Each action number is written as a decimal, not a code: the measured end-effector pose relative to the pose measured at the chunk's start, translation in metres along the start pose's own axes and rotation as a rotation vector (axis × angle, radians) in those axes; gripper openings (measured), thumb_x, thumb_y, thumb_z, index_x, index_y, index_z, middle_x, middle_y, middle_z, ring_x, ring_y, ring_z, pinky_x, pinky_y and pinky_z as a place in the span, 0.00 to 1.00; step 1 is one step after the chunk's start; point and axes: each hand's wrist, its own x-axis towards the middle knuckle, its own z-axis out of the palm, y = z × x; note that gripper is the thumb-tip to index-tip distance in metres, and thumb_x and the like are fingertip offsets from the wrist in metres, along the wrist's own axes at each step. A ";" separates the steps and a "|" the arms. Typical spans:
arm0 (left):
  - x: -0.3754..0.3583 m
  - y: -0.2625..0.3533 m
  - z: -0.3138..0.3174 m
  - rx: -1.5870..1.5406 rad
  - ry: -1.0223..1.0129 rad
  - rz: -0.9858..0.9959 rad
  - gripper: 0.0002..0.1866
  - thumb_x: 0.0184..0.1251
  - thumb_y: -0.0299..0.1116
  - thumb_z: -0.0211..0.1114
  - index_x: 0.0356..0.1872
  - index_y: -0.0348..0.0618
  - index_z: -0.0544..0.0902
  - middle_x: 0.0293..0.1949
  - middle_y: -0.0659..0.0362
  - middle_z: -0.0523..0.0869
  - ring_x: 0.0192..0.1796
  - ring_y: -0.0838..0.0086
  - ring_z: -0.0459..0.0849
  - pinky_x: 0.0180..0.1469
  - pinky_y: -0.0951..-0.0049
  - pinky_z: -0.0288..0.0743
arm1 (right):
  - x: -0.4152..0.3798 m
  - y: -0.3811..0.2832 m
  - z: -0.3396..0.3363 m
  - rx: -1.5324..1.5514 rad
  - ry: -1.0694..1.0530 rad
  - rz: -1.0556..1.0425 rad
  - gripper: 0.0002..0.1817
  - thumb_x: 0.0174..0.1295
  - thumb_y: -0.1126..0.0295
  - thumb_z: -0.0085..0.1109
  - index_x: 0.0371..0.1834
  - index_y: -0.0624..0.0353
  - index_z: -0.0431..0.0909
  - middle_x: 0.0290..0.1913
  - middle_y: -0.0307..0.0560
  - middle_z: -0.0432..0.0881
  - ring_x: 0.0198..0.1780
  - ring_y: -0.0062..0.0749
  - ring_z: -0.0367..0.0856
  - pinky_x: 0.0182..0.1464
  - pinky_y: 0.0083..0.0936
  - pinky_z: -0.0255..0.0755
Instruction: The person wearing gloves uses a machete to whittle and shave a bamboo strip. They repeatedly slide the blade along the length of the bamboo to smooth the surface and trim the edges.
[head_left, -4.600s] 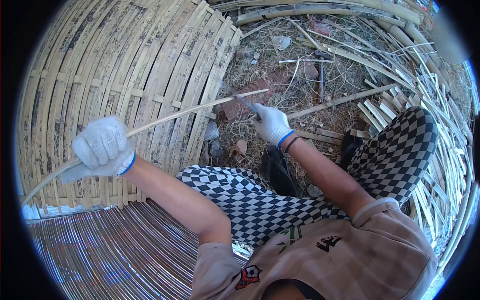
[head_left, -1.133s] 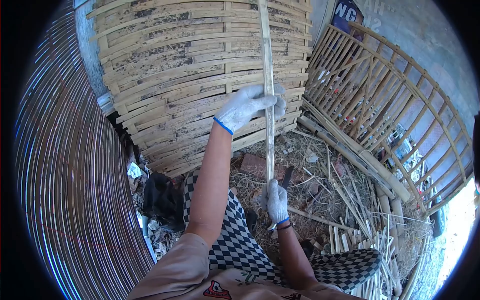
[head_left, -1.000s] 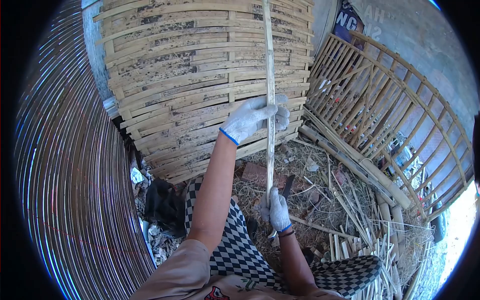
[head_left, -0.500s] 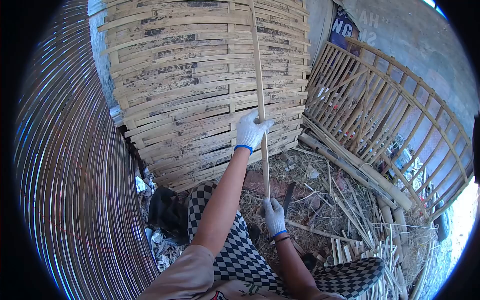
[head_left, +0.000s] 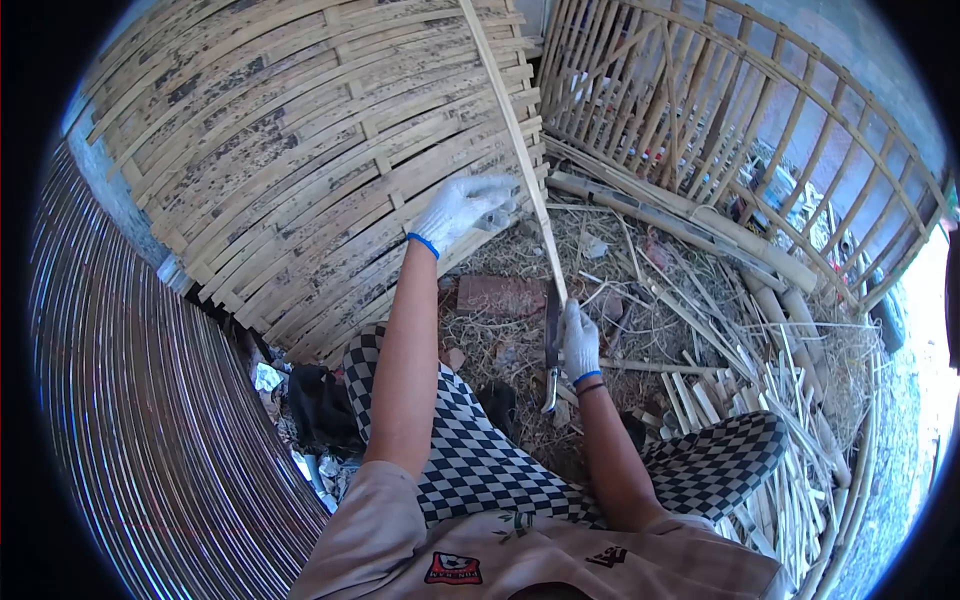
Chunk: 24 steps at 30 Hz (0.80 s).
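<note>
A long, pale bamboo strip (head_left: 520, 145) rises from my right hand (head_left: 580, 343) and slants up and left, past the top edge of the view. That hand, in a white knit glove with a blue cuff, is closed round the strip's lower end. My left hand (head_left: 460, 212), gloved alike, is left of the strip and apart from it, its fingers spread and slightly blurred. Just left of my right hand is a knife (head_left: 552, 335) with a dark blade, its handle toward me. A reddish brick (head_left: 502, 295) lies on the ground left of the blade.
A woven bamboo panel (head_left: 300, 170) stands in front at left. Ribbed sheeting (head_left: 150, 380) curves along the left side. At right are a bamboo rack (head_left: 740, 120), bamboo poles (head_left: 690, 215) and a pile of split bamboo pieces (head_left: 780, 480). Shavings litter the ground.
My left hand has let go of the strip and moved left of it. My right hand still grips the lower end; the strip now leans further left. The view has tilted down and turned right.
</note>
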 end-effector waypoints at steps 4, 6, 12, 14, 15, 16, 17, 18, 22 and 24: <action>-0.008 0.005 0.008 0.436 -0.201 -0.292 0.21 0.79 0.37 0.65 0.68 0.42 0.82 0.45 0.56 0.91 0.39 0.75 0.90 0.42 0.73 0.87 | 0.014 -0.040 -0.054 0.014 0.207 -0.068 0.27 0.79 0.47 0.55 0.28 0.57 0.82 0.20 0.29 0.70 0.23 0.13 0.64 0.27 0.19 0.59; -0.012 0.003 0.008 0.546 -0.215 -0.371 0.20 0.79 0.39 0.64 0.66 0.44 0.83 0.42 0.58 0.91 0.37 0.76 0.89 0.41 0.73 0.86 | 0.026 -0.048 -0.089 -0.088 0.374 -0.135 0.31 0.78 0.43 0.54 0.23 0.55 0.79 0.18 0.32 0.72 0.20 0.16 0.68 0.24 0.21 0.60; -0.018 0.008 -0.007 0.613 -0.152 -0.344 0.22 0.79 0.42 0.64 0.64 0.37 0.83 0.41 0.57 0.91 0.34 0.76 0.88 0.40 0.73 0.84 | 0.039 -0.048 -0.163 -0.265 0.602 -0.183 0.29 0.79 0.49 0.55 0.30 0.66 0.86 0.21 0.33 0.76 0.26 0.16 0.67 0.30 0.25 0.62; -0.020 0.023 -0.006 0.667 -0.162 -0.361 0.22 0.79 0.41 0.63 0.64 0.36 0.83 0.42 0.56 0.91 0.35 0.74 0.89 0.40 0.72 0.85 | 0.035 -0.049 -0.174 -0.309 0.585 -0.202 0.27 0.78 0.51 0.55 0.36 0.68 0.88 0.22 0.38 0.79 0.26 0.20 0.71 0.31 0.28 0.65; -0.018 0.024 -0.008 0.685 -0.173 -0.382 0.21 0.78 0.41 0.63 0.63 0.38 0.84 0.42 0.57 0.91 0.35 0.75 0.89 0.40 0.73 0.84 | 0.035 -0.051 -0.180 -0.410 0.618 -0.202 0.26 0.77 0.52 0.55 0.38 0.67 0.88 0.23 0.44 0.81 0.26 0.25 0.75 0.33 0.30 0.68; -0.016 0.024 -0.013 0.705 -0.187 -0.403 0.21 0.77 0.41 0.64 0.62 0.39 0.85 0.43 0.57 0.92 0.36 0.76 0.89 0.40 0.73 0.83 | 0.032 -0.057 -0.185 -0.511 0.652 -0.197 0.25 0.77 0.53 0.55 0.39 0.67 0.88 0.24 0.51 0.84 0.26 0.31 0.79 0.35 0.33 0.71; -0.015 0.022 -0.021 0.725 -0.213 -0.410 0.21 0.77 0.41 0.64 0.62 0.38 0.85 0.44 0.57 0.92 0.36 0.76 0.89 0.40 0.73 0.83 | 0.024 -0.074 -0.189 -0.549 0.657 -0.178 0.23 0.76 0.54 0.55 0.41 0.66 0.88 0.28 0.62 0.85 0.31 0.45 0.85 0.40 0.39 0.75; -0.014 0.020 -0.028 0.745 -0.240 -0.416 0.21 0.77 0.41 0.63 0.63 0.38 0.84 0.45 0.57 0.92 0.35 0.76 0.89 0.40 0.72 0.83 | 0.023 -0.079 -0.197 -0.550 0.687 -0.181 0.24 0.75 0.50 0.54 0.36 0.62 0.88 0.33 0.65 0.85 0.39 0.62 0.85 0.42 0.47 0.75; -0.022 0.012 -0.043 0.828 -0.219 -0.517 0.21 0.78 0.43 0.63 0.59 0.37 0.85 0.42 0.57 0.92 0.36 0.75 0.89 0.39 0.71 0.85 | 0.029 -0.110 -0.227 -0.556 0.669 -0.168 0.24 0.75 0.50 0.54 0.36 0.61 0.88 0.33 0.64 0.85 0.39 0.62 0.85 0.43 0.48 0.75; -0.026 0.006 -0.037 0.808 -0.189 -0.594 0.20 0.79 0.44 0.62 0.58 0.37 0.85 0.39 0.56 0.91 0.36 0.74 0.90 0.39 0.70 0.85 | 0.040 -0.137 -0.232 -0.541 0.662 -0.185 0.25 0.74 0.50 0.54 0.35 0.61 0.87 0.32 0.64 0.85 0.39 0.61 0.86 0.43 0.47 0.76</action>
